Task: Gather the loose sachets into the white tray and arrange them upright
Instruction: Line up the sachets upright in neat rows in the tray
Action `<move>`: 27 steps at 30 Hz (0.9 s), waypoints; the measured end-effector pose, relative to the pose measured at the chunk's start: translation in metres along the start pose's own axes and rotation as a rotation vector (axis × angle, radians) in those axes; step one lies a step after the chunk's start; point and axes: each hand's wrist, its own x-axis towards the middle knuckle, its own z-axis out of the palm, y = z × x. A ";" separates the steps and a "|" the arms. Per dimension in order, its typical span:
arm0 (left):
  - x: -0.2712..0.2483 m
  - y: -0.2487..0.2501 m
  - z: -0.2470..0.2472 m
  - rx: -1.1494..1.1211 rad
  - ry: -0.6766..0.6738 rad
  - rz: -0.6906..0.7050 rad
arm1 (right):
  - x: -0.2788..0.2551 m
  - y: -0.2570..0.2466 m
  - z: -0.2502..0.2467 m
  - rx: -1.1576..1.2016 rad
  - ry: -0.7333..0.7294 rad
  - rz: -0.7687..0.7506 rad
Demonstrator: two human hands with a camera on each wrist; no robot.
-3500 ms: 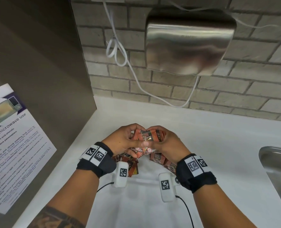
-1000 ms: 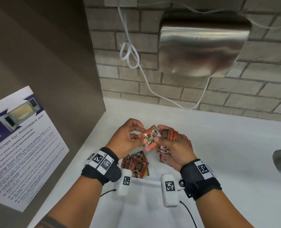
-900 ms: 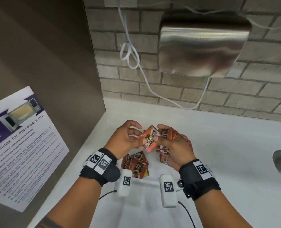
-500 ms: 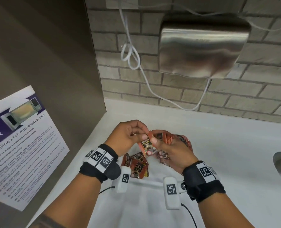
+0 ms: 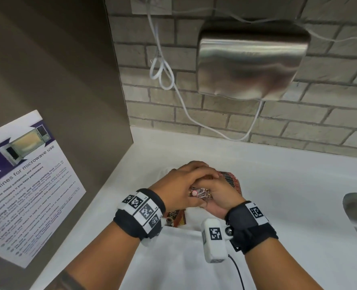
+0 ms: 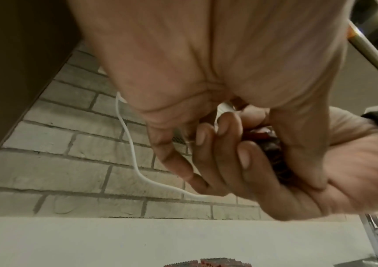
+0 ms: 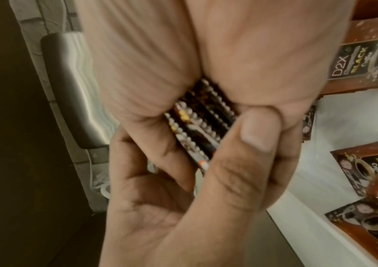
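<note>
Both hands clamp one squared stack of brown-and-orange coffee sachets [image 5: 202,192] above the white tray [image 5: 179,243]: right hand [image 5: 219,197] gripping from below, left hand [image 5: 181,185] pressing over it. Keep the edges flush, then lower the stack upright beside the loose sachets [image 5: 176,218] lying inside.

Your rust-brown foil sachets [image 7: 361,59] carry black labels with gold lettering; your black fabric wristbands [image 5: 140,214] show black-and-white square codes
</note>
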 end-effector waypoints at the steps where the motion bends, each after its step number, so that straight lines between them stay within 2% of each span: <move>1: 0.001 0.000 -0.001 -0.013 0.019 0.007 | -0.001 0.000 0.002 0.011 -0.014 -0.001; 4: 0.001 -0.002 -0.003 -0.027 0.028 -0.017 | -0.002 0.000 0.003 0.021 -0.039 0.029; 8: 0.000 -0.012 -0.002 0.083 0.092 -0.010 | -0.004 0.002 -0.004 -0.161 0.050 0.063; 11: 0.003 -0.018 0.000 0.172 0.110 0.018 | -0.002 0.004 -0.011 -0.449 0.162 -0.081; 13: 0.005 -0.018 0.002 0.137 0.146 0.030 | -0.003 0.003 -0.012 -0.507 0.174 -0.128; 15: 0.005 -0.017 0.001 0.000 0.198 -0.023 | -0.006 -0.002 -0.012 -0.479 0.170 -0.116; 18: 0.003 -0.013 -0.006 -0.379 0.216 -0.172 | -0.011 -0.008 -0.015 -0.428 0.101 -0.066; 23: -0.002 -0.013 -0.004 -0.939 0.112 -0.205 | -0.012 -0.005 -0.015 -0.346 0.037 -0.028; 25: -0.006 -0.016 -0.001 -1.209 0.126 -0.245 | -0.011 -0.004 -0.016 -0.276 0.032 -0.034; 27: -0.009 -0.019 0.001 -1.380 0.139 -0.248 | -0.008 -0.002 -0.017 -0.279 0.009 -0.042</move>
